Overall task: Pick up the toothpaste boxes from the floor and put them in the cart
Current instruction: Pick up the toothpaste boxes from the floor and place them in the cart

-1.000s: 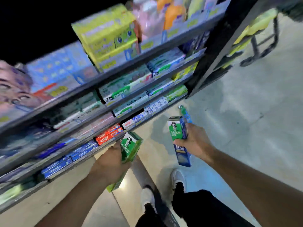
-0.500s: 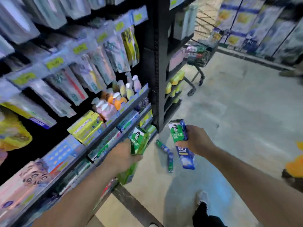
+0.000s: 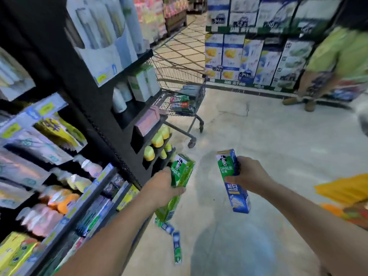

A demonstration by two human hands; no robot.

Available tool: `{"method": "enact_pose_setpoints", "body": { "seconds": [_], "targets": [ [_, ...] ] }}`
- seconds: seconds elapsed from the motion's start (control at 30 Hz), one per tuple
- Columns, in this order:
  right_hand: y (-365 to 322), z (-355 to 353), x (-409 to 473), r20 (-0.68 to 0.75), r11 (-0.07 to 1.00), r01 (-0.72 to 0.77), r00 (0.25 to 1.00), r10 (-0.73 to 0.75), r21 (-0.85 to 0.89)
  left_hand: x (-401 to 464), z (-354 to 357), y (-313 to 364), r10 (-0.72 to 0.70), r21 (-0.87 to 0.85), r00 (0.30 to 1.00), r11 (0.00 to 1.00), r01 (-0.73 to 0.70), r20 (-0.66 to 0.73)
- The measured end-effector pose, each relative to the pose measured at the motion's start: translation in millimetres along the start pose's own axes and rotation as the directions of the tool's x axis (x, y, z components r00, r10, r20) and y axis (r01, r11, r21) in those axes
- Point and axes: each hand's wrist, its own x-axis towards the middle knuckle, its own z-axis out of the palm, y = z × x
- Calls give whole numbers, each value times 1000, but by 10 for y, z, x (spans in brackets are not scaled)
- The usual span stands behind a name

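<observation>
— Since the last look, my view has swung up: the cart [image 3: 180,92] now sits ahead by the shelf [image 3: 111,108].

— And each grip?

— My left hand [image 3: 161,189] holds a green toothpaste box [image 3: 182,174]; my right hand [image 3: 250,176] holds a blue-and-green box [image 3: 232,180]. Two more boxes [image 3: 176,247] lie on the floor [image 3: 268,136].

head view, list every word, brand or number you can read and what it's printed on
"DARLIE" on the green toothpaste box gripped in the left hand.
"DARLIE" on the green-and-blue toothpaste box gripped in the right hand; two large Chinese characters sit on its blue part.
"34" and "34.9", roughly, on price tags against the blue-and-white cartons; blurred.
Yellow shelf labels, floor boxes and cart goods: too blurred.
</observation>
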Motion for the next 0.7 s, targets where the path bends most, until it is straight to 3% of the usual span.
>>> {"method": "enact_pose_setpoints", "body": {
  "seconds": [0.3, 0.5, 0.7],
  "targets": [
    [289, -862, 1289, -37, 999, -36, 999, 36, -1, 1491, -169, 1040, 89, -115, 996, 990, -87, 16],
    [98, -1336, 2639, -35, 998, -31, 999, 29, -50, 2798, -527, 1329, 102, -105, 995, 989, -100, 18],
    [-173, -1775, 3809, -53, 993, -120, 991, 119, -16, 4046, -1000, 1499, 89, -116, 994, 990, -81, 63]
  ]
}}
